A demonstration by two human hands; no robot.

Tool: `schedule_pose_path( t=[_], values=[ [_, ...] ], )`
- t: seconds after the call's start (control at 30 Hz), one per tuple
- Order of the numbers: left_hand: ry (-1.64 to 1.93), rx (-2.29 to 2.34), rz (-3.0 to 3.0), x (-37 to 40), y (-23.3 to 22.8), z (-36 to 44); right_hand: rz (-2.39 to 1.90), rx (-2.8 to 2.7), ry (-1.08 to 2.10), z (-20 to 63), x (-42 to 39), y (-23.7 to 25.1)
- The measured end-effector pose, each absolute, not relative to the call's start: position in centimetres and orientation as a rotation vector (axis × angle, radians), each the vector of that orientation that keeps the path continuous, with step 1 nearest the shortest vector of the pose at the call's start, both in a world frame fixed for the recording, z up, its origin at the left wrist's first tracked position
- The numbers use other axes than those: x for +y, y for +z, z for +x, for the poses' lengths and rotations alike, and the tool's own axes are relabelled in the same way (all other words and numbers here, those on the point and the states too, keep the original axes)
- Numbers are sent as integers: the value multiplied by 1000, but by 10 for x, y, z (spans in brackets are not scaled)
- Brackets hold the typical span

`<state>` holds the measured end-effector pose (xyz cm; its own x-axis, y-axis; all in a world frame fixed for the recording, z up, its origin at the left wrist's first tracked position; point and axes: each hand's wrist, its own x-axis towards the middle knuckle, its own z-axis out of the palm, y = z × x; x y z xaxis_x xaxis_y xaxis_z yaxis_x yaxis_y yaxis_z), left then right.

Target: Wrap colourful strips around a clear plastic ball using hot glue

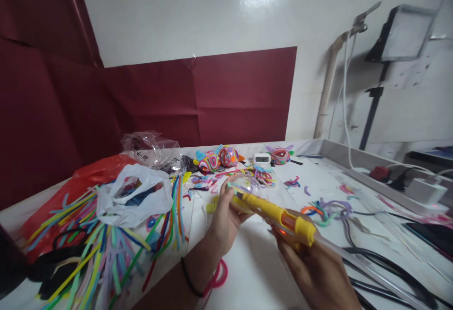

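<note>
My right hand [311, 263] grips a yellow glue gun [283, 218] with a clear glue stick trailing from its back. The gun's nozzle points at a clear plastic ball [244, 185] with coloured strips on it. That ball rests in the fingers of my left hand [224, 218], just above the white table [255, 272]. A black band circles my left wrist.
Long coloured pipe cleaners [106, 248] spread over the left of the table, with a white plastic bag [132, 196] and a red bag [95, 171] on them. Three finished colourful figures [219, 158] and a small white clock [262, 158] stand at the back. Black cables [385, 263] lie at right.
</note>
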<state>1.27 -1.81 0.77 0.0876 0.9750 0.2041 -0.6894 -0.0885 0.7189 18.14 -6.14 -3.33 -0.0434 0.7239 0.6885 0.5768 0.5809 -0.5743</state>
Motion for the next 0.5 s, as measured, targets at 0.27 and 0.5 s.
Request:
schedule_pose_path(
  t=[0.27,0.5],
  values=[
    [1493,486,815,-18,7,14,-1045,-1676,145,174,-60,-31],
    [1494,502,805,-18,7,15,-1041,-1618,211,170,-62,-27]
  ],
)
